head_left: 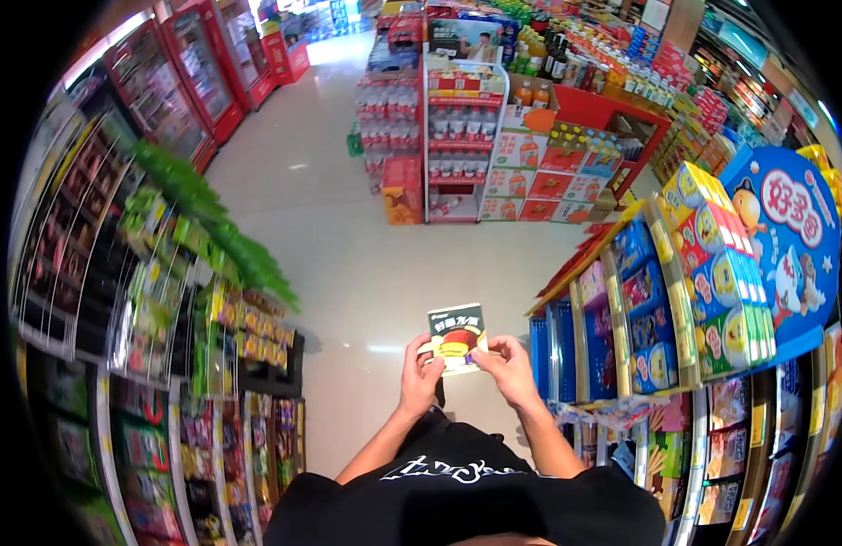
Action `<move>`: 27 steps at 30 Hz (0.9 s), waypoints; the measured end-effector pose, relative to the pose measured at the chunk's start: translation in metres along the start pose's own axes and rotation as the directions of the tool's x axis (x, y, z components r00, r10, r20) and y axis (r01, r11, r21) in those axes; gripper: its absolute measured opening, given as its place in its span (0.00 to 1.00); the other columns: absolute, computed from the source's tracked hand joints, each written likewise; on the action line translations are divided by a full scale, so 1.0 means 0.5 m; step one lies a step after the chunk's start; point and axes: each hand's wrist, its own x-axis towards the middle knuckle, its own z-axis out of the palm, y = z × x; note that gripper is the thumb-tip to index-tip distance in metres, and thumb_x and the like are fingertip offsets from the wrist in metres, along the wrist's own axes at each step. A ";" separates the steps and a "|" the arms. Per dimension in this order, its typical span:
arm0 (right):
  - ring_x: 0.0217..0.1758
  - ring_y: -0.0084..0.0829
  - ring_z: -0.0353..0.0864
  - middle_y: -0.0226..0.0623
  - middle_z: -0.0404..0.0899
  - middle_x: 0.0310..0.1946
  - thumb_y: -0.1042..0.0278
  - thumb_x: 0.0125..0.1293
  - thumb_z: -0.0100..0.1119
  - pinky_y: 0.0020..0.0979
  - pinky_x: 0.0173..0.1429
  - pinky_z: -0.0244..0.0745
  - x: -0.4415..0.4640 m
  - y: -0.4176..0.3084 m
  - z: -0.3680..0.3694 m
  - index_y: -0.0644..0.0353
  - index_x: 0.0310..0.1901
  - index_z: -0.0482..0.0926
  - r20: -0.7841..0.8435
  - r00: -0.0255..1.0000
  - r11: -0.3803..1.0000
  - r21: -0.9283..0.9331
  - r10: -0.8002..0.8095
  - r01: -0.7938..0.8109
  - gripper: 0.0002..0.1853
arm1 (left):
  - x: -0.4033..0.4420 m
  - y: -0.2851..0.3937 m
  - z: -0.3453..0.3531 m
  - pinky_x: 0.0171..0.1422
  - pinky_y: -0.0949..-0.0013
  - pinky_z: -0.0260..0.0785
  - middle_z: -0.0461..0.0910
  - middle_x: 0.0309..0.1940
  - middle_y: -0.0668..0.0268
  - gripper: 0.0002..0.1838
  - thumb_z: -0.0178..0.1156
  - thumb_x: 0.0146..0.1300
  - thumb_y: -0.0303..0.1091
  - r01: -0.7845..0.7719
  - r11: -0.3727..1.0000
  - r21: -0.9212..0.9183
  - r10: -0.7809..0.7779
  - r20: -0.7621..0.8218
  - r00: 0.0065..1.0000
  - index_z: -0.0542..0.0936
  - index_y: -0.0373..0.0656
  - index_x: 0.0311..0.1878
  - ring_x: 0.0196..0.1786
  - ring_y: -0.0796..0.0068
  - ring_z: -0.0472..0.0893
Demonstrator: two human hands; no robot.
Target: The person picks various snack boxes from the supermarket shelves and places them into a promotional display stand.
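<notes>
In front of my body I hold a small, flat snack packet [457, 335] with a dark top, pale Chinese lettering, and a red and yellow picture on its front. My left hand [421, 375] grips its left edge, thumb on the face. On the right edge, my right hand [507, 368] is closed with the thumb pressing the lower corner. The packet's front faces up toward me, and its back is hidden along with some of my fingers.
Snack shelves [243, 332] with a green leafy trim [221, 232] stand at left. Another shelf unit [635, 300] with a blue cartoon sign [785, 241] is close on my right. Ahead, across the tiled floor [339, 218], is a drinks rack [457, 136]; red fridges [202, 77] line the far left.
</notes>
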 end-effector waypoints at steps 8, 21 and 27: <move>0.50 0.22 0.83 0.39 0.81 0.51 0.68 0.73 0.68 0.23 0.54 0.78 0.344 -0.147 0.048 0.67 0.57 0.71 -0.057 0.983 0.984 -0.008 -0.177 0.177 0.19 | 0.468 0.150 -0.007 0.64 0.65 0.73 0.63 0.73 0.59 0.33 0.66 0.70 0.36 -0.211 0.937 0.278 0.131 0.280 0.951 0.70 0.43 0.76 0.65 0.63 0.74; 0.53 0.25 0.85 0.42 0.82 0.54 0.73 0.71 0.68 0.26 0.56 0.79 0.840 -0.179 0.066 0.69 0.59 0.73 0.150 0.987 0.998 0.004 -0.061 0.061 0.20 | 0.834 0.057 -0.033 0.65 0.65 0.77 0.68 0.70 0.57 0.33 0.65 0.72 0.27 -0.032 0.999 0.028 0.032 -0.006 0.999 0.63 0.33 0.75 0.69 0.63 0.75; 0.57 0.29 0.83 0.43 0.79 0.59 0.73 0.71 0.68 0.29 0.61 0.78 1.117 -0.261 0.056 0.69 0.63 0.71 0.196 0.969 0.989 0.044 -0.150 0.144 0.24 | 1.123 0.096 0.011 0.66 0.67 0.72 0.74 0.65 0.57 0.31 0.65 0.72 0.29 -0.045 0.993 0.107 0.049 -0.038 0.998 0.64 0.36 0.74 0.65 0.70 0.76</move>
